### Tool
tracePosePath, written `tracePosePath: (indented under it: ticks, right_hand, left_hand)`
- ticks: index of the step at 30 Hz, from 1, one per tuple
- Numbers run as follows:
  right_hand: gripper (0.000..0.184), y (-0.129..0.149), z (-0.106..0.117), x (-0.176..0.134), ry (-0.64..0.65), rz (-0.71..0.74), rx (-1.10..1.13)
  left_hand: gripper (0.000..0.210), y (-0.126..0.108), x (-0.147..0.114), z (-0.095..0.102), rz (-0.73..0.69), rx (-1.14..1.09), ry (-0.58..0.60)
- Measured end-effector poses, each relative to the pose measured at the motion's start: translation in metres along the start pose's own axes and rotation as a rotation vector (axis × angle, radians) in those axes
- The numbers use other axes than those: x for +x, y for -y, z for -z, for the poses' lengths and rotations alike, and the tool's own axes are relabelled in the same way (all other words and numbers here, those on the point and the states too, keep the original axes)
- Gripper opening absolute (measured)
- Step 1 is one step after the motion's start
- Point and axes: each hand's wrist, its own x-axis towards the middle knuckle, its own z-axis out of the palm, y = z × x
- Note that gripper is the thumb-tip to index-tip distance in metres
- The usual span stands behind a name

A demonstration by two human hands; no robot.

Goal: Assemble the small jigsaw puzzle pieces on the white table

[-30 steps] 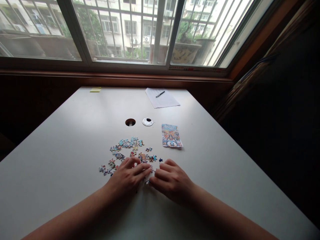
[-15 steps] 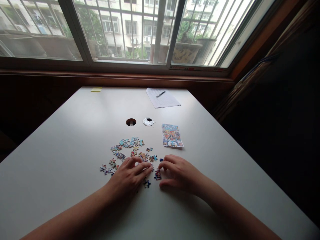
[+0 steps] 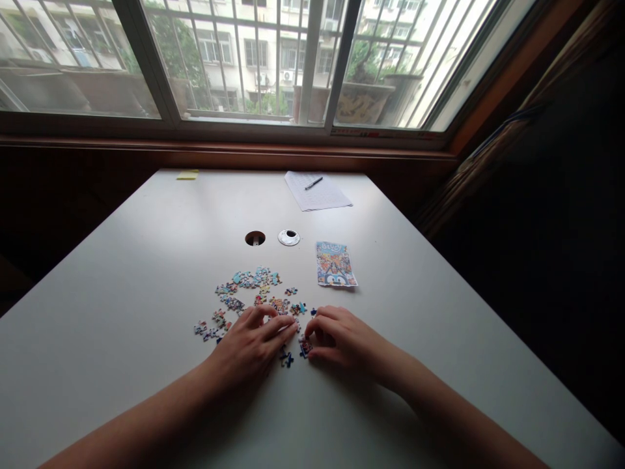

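Colourful jigsaw puzzle pieces (image 3: 254,279) lie loosely spread on the white table. My left hand (image 3: 254,339) rests palm down over the near part of them, its fingers stretched out and covering some pieces. My right hand (image 3: 336,335) has its thumb and fingers curled round the edge of a dark blue and red puzzle piece (image 3: 305,346), just right of the left fingertips. Another dark blue piece (image 3: 287,358) lies below the left fingers. A small picture sheet (image 3: 336,264) with a cartoon dog lies beyond the right hand.
Farther back are a round cable hole (image 3: 255,238) and its silver cover (image 3: 289,238). Paper sheets (image 3: 319,195) with a pen (image 3: 313,184) lie at the far edge, and a yellow sticky note (image 3: 187,174) sits at the far left. A barred window stands behind the table (image 3: 122,260).
My right hand has moved slightly left, and its thumb and fingers have closed in on the dark puzzle piece, which has shifted a little left and nearer. My left hand has stayed still.
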Motion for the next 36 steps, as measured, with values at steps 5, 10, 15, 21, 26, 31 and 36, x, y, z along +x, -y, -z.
tracePosePath:
  ticks: [5, 10, 15, 21, 26, 31, 36]
  right_hand:
    - [0.022, 0.0007, -0.004, 0.0004, -0.024, 0.013, 0.017]
    - [0.024, 0.002, -0.0074, 0.0015, -0.061, 0.027, 0.001]
    - [0.023, 0.002, -0.0094, 0.0031, -0.081, 0.031, -0.008]
    - [0.023, 0.0028, -0.0072, 0.0036, -0.078, 0.024, -0.008]
    - [0.022, 0.0014, -0.0063, 0.0026, -0.061, 0.019, 0.004]
    - [0.021, -0.0005, -0.0033, 0.0014, -0.049, 0.015, 0.006]
    - [0.021, 0.0003, -0.0002, 0.0017, -0.048, 0.009, 0.004]
  left_hand:
    - [0.041, 0.0001, -0.0006, -0.0008, 0.006, -0.003, 0.009]
    - [0.042, 0.0012, -0.0004, -0.0018, -0.004, -0.003, 0.003]
    - [0.043, 0.0017, -0.0014, -0.003, -0.005, -0.017, 0.012]
    - [0.041, 0.0008, -0.0011, -0.0021, -0.004, -0.033, -0.007]
    - [0.039, 0.0008, -0.0006, -0.0013, -0.007, -0.022, -0.008]
    - [0.036, -0.0001, 0.0, 0.0, -0.008, -0.02, -0.007]
    - [0.035, 0.0012, 0.0011, 0.0011, -0.014, -0.032, -0.013]
